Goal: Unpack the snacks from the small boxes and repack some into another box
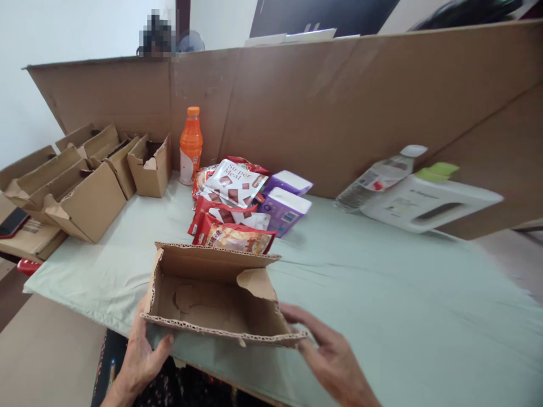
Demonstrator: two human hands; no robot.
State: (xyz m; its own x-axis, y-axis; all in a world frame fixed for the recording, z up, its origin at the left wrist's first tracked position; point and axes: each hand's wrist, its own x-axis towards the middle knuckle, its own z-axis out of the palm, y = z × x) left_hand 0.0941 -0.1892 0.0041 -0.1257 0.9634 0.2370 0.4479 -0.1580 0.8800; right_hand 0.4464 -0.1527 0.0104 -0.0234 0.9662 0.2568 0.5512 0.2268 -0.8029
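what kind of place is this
Probably a makeshift packing station in a room. Both hands, left and right, hold an open empty box at the table edge, with more folded boxes, snack packs and a cardboard screen behind.

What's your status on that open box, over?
Left hand and right hand grip the box at either end. Box empty, at table edge. Snack packets just behind it.

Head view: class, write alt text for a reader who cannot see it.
Two bare hands, left hand and right hand, grip an open, empty cardboard box at a cloth-covered table's near edge. Behind it lie snack packets, purple boxes and an orange bottle.
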